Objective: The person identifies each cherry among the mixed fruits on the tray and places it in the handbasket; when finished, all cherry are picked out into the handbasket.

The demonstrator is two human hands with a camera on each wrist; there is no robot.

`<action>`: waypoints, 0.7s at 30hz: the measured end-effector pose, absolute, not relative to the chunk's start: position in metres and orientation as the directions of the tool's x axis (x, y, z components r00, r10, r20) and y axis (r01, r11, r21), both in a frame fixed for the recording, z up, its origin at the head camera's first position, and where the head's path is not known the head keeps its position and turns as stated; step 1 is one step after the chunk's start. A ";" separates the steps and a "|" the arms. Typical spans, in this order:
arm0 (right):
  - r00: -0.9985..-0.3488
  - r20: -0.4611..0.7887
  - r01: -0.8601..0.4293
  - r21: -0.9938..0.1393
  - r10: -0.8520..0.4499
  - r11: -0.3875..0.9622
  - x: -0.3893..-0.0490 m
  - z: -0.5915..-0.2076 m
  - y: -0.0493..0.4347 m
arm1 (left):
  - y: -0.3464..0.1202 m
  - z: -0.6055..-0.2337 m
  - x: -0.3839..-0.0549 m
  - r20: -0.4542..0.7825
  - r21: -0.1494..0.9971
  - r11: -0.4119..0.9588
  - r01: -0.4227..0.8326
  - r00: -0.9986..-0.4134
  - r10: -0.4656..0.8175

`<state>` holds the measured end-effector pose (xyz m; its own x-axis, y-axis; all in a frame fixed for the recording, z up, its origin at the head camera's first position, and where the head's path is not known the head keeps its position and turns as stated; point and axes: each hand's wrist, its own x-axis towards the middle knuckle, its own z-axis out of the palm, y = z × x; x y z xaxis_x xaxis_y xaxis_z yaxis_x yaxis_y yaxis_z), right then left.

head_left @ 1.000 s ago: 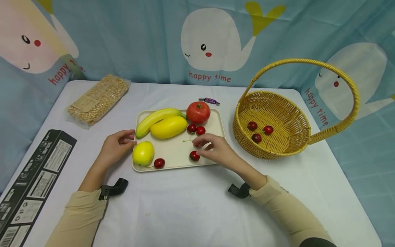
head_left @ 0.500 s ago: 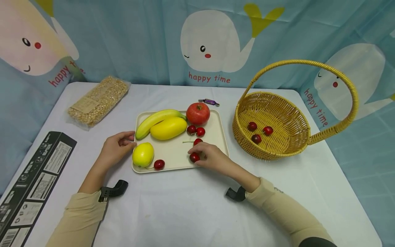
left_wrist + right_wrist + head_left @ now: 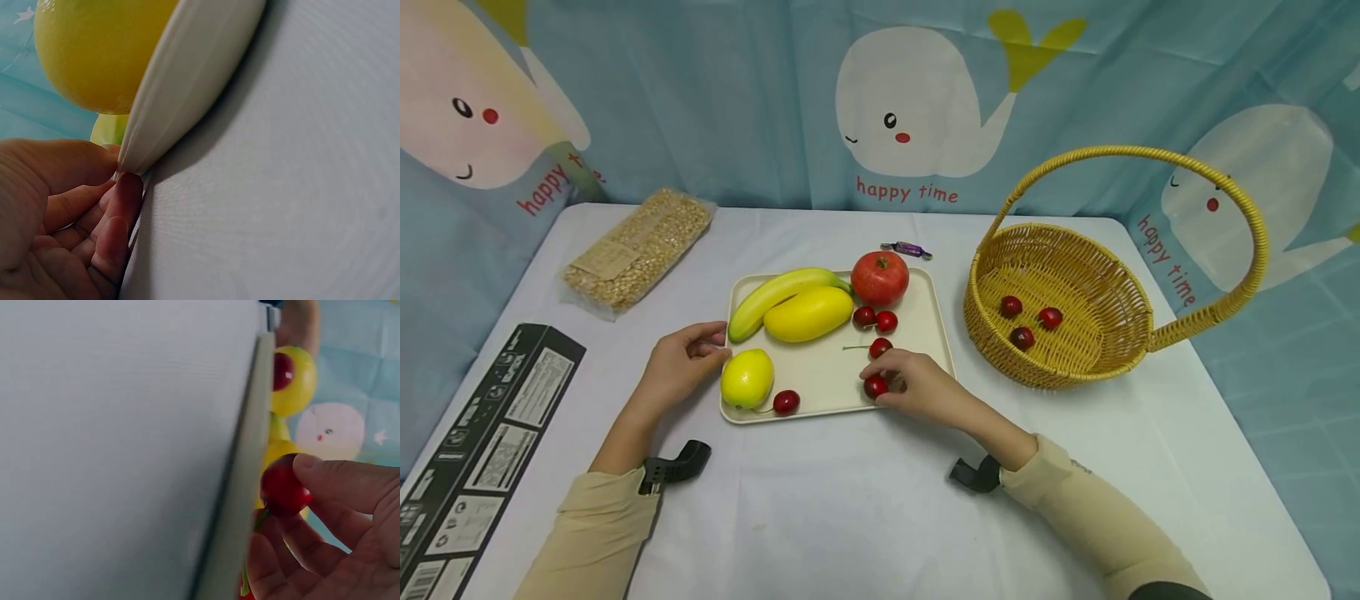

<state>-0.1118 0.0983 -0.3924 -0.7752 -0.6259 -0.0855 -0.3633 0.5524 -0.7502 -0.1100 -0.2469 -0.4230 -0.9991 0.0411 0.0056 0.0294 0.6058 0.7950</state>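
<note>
My right hand [image 3: 880,382] pinches a red cherry [image 3: 874,387] lying near the front edge of the cream tray [image 3: 823,375]. In the right wrist view, the thumb and fingers of my right hand [image 3: 289,501] close round that cherry [image 3: 284,485] just over the tray's rim [image 3: 247,456]. My left hand [image 3: 718,345] holds the tray's left edge beside the lemon [image 3: 747,378]. The left wrist view shows my left hand [image 3: 120,175] pinching the rim [image 3: 187,81] between thumb and finger, under the lemon [image 3: 94,50].
The tray also bears a banana [image 3: 775,292], a mango [image 3: 808,313], an apple [image 3: 880,277] and several loose cherries. A wicker basket [image 3: 977,308] at right holds three cherries. A candy [image 3: 908,247], a grain bag [image 3: 640,250] and a black box [image 3: 475,442] lie around.
My right hand came down from the stemmed cherry toward the tray's front edge and closed its fingers on the front cherry. The left hand stayed on the tray's edge.
</note>
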 end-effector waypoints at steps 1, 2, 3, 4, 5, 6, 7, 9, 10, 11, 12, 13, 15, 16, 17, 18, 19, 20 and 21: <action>-0.776 -0.081 -0.350 -0.770 -0.625 0.534 -0.112 -0.390 0.101 | -0.247 -0.423 -0.110 0.004 0.796 0.605 0.028 -0.999 0.041; -0.778 -0.076 -0.338 -0.786 -0.623 0.518 -0.112 -0.387 0.104 | -0.247 -0.423 -0.110 0.004 0.796 0.604 0.028 -0.999 0.042; -0.781 -0.068 -0.328 -0.801 -0.621 0.501 -0.113 -0.384 0.107 | -0.247 -0.422 -0.110 0.003 0.796 0.604 0.027 -0.999 0.041; -0.786 -0.058 -0.323 -0.811 -0.616 0.488 -0.113 -0.380 0.111 | -0.247 -0.422 -0.110 0.002 0.797 0.603 0.027 -0.999 0.041; -0.791 -0.046 -0.321 -0.818 -0.610 0.478 -0.115 -0.377 0.115 | -0.247 -0.422 -0.110 0.002 0.797 0.603 0.027 -0.999 0.041; -0.797 -0.032 -0.322 -0.822 -0.603 0.469 -0.116 -0.373 0.120 | -0.246 -0.422 -0.110 0.002 0.797 0.603 0.026 -0.999 0.041; -0.805 -0.019 -0.322 -0.825 -0.592 0.464 -0.117 -0.369 0.125 | -0.246 -0.422 -0.110 0.002 0.797 0.604 0.026 -0.999 0.041; -0.825 0.004 -0.315 -0.833 -0.565 0.455 -0.119 -0.360 0.136 | -0.247 -0.422 -0.110 0.002 0.796 0.605 0.026 -0.999 0.041; -0.837 0.014 -0.311 -0.835 -0.546 0.455 -0.119 -0.355 0.141 | -0.247 -0.422 -0.110 0.001 0.796 0.605 0.025 -0.999 0.041; -0.850 0.025 -0.304 -0.839 -0.526 0.451 -0.120 -0.350 0.147 | -0.247 -0.423 -0.110 0.000 0.794 0.607 0.024 -0.999 0.040; -0.863 0.039 -0.299 -0.843 -0.504 0.447 -0.121 -0.346 0.153 | -0.247 -0.423 -0.110 -0.002 0.793 0.608 0.022 -0.999 0.039; -0.877 0.050 -0.291 -0.847 -0.478 0.444 -0.121 -0.342 0.159 | -0.247 -0.423 -0.110 -0.005 0.793 0.609 0.020 -0.999 0.038; -0.902 0.077 -0.278 -0.857 -0.425 0.434 -0.123 -0.336 0.170 | -0.247 -0.424 -0.110 -0.011 0.792 0.610 0.014 -0.999 0.037; -0.913 0.089 -0.272 -0.860 -0.398 0.432 -0.123 -0.334 0.176 | -0.247 -0.424 -0.110 -0.014 0.793 0.609 0.012 -0.999 0.038; -0.923 0.099 -0.266 -0.863 -0.372 0.430 -0.124 -0.334 0.183 | -0.247 -0.425 -0.110 -0.017 0.793 0.610 0.009 -0.999 0.037; -0.932 0.105 -0.257 -0.867 -0.348 0.426 -0.125 -0.333 0.189 | -0.247 -0.425 -0.110 -0.019 0.794 0.608 0.008 -0.999 0.038; -0.941 0.106 -0.245 -0.869 -0.322 0.431 -0.126 -0.333 0.195 | -0.247 -0.425 -0.110 -0.020 0.794 0.608 0.007 -0.999 0.038; -0.950 0.102 -0.230 -0.868 -0.295 0.440 -0.127 -0.333 0.202 | -0.246 -0.425 -0.110 -0.020 0.794 0.608 0.008 -0.999 0.039; -0.957 0.102 -0.220 -0.865 -0.271 0.451 -0.127 -0.333 0.208 | -0.246 -0.425 -0.110 -0.019 0.794 0.608 0.009 -0.999 0.040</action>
<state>-0.1273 0.2081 -0.3330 -0.9571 -0.2712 0.1018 -0.2197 0.4507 -0.8652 -0.1099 -0.2463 -0.4249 -0.9990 0.0398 -0.0187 0.0094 0.6075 0.7942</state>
